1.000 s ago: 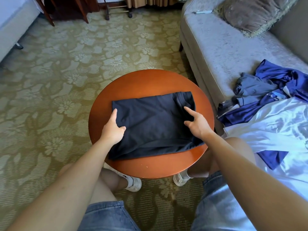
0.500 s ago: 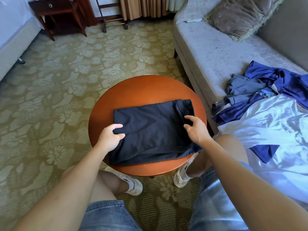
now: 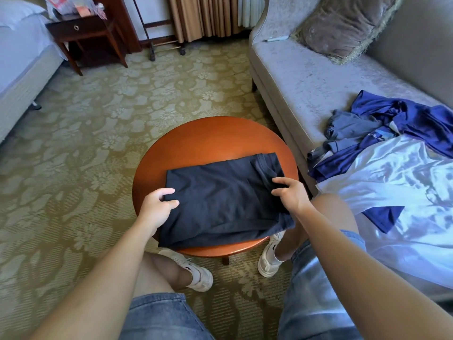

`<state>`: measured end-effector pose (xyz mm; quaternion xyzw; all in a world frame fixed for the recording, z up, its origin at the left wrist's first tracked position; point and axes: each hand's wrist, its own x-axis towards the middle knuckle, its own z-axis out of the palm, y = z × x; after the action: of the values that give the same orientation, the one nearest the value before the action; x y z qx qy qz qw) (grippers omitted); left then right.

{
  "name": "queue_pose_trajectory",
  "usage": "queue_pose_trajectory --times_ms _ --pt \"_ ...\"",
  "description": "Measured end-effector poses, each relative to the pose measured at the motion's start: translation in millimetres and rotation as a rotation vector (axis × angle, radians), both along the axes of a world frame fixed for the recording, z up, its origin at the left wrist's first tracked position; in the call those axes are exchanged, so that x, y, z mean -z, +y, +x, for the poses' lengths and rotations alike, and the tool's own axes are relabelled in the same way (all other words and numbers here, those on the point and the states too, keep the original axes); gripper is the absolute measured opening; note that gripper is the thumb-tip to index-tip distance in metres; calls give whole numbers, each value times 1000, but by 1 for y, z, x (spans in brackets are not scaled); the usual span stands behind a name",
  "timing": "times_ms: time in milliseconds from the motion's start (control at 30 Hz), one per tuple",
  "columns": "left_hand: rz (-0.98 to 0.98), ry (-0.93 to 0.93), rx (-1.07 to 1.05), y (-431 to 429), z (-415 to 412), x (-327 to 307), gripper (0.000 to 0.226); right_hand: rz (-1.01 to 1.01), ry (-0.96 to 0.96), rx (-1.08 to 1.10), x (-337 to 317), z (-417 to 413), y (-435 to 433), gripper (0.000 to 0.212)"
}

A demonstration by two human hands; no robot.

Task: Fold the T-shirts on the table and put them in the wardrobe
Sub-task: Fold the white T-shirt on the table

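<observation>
Navy folded T-shirt (image 3: 220, 200) lies on round wooden table (image 3: 210, 138), centre of frame, near edge overhanging. Left hand (image 3: 157, 209) pinches its left edge, fingers curled over the cloth; right hand (image 3: 291, 195) grips the right edge by the collar. Blue and white clothes (image 3: 392, 153) piled on grey sofa (image 3: 306, 79), right side.

Open carpet (image 3: 98, 131) is noted left of the bench (image 3: 213, 136); the right side is closed off by the sofa (image 3: 294, 82).
</observation>
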<state>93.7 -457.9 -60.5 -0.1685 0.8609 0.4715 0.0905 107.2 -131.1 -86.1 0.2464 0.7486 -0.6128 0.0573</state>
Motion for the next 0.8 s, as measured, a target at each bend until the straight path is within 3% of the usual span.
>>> queue_pose_trajectory --times_ms 233,367,567,700,800 --pt "99 137 245 58 -25 -66 46 -108 200 211 -58 26 44 41" --pt "187 199 481 138 -18 -100 53 -178 291 386 -99 91 106 37" --pt "430 172 814 292 37 -130 54 -49 416 791 -147 244 193 38" --pt "552 117 1045 403 98 -145 59 157 472 976 -181 357 236 37" --pt "596 20 1163 465 156 -137 65 233 430 1130 -184 447 259 34"
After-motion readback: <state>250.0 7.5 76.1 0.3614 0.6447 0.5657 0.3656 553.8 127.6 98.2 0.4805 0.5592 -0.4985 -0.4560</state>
